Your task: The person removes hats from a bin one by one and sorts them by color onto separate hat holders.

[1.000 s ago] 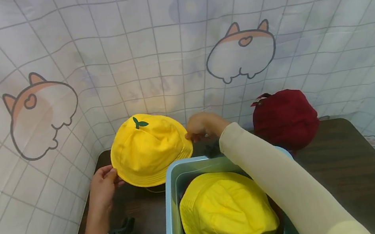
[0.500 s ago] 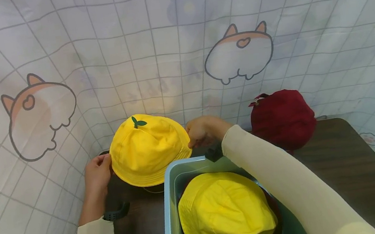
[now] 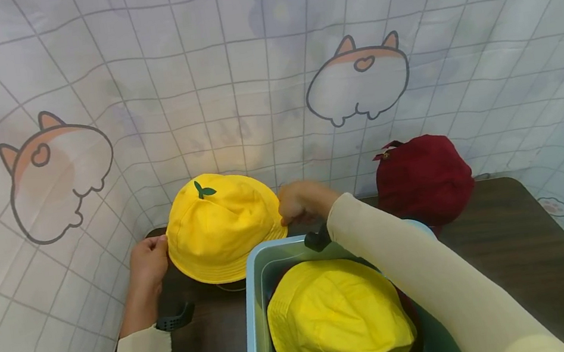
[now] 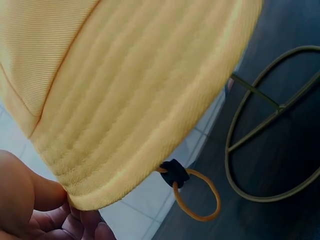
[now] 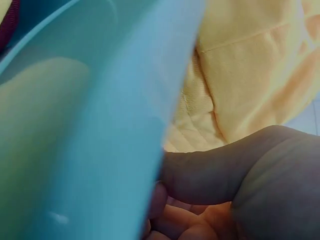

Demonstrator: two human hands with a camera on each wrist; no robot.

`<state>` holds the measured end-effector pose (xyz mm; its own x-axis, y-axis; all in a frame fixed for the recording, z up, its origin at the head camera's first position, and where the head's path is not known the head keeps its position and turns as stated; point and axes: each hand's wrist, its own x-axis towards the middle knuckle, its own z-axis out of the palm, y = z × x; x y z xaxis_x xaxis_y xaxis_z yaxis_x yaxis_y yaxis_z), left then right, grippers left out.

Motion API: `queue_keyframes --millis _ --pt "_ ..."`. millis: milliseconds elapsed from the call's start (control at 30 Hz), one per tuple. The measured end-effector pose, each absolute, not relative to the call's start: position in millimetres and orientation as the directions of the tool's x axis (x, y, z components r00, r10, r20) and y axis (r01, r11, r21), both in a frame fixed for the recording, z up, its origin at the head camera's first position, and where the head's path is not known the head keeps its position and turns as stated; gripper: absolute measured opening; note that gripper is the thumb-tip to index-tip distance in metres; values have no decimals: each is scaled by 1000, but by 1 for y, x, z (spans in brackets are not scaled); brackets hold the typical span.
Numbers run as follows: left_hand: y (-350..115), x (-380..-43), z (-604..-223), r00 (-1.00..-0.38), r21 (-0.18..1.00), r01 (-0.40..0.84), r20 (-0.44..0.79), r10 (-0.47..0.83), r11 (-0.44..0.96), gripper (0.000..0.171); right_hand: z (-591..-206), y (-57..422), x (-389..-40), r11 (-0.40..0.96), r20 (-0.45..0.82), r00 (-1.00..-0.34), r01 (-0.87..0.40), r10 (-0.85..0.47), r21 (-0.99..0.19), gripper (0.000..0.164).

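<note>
A yellow bucket hat [image 3: 221, 226] with a green sprout on its crown sits on a wire stand [image 4: 265, 196] at the back left of the table. My left hand [image 3: 149, 259] pinches the left edge of its brim between thumb and fingers. On the opposite side my right hand [image 3: 304, 201] pinches the brim; in the right wrist view the blue bin's wall hides its fingertips. From the brim hangs a cord loop [image 4: 212, 192] with a black toggle [image 4: 174, 173], seen in the left wrist view.
A light blue bin [image 3: 251, 324] stands in front, holding another yellow hat [image 3: 342, 318] over something dark red. At the back right a dark red hat [image 3: 423, 180] is propped up. Grid-patterned cloth [image 3: 226, 87] closes off the back and sides of the dark table [image 3: 518, 239].
My left hand has shifted slightly up and left along the brim, and my right hand slightly down. The hat's crown has tipped a little left and forward.
</note>
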<state>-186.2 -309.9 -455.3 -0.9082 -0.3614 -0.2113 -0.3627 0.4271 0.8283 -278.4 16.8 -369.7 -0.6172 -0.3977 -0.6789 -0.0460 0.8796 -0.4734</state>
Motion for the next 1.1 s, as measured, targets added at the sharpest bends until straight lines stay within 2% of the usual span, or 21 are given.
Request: queue_keyframes --millis 233,567,667,800,867,967,1100 --pt "-308 -186 -460 -915 818 -349 -192 -356 457 53 -367 12 -273 894 -682 -626 -58 -379 -444 17" --pt "-304 -181 -457 -918 841 -339 -198 -345 421 53 -368 15 -274 875 -599 -687 -111 -411 -472 5" --pt "-303 -176 -454 -913 852 -335 -189 -361 402 49 -364 18 -274 882 -552 -730 -149 -404 -448 24" --pt "-299 -168 -446 -895 847 -314 -113 -431 428 44 -355 21 -272 897 -516 -780 -128 -355 -424 55" --pt "-295 -163 -441 -880 838 -281 -30 -475 467 42 -349 22 -270 900 -496 -800 -121 -337 -418 61" --pt "-288 -154 -431 -848 818 -212 118 -517 534 37 -337 24 -265 905 -443 -835 -140 -326 -402 60" --pt "-276 -139 -413 -825 783 -121 262 -500 610 31 -320 27 -256 909 -411 -856 -146 -314 -390 61"
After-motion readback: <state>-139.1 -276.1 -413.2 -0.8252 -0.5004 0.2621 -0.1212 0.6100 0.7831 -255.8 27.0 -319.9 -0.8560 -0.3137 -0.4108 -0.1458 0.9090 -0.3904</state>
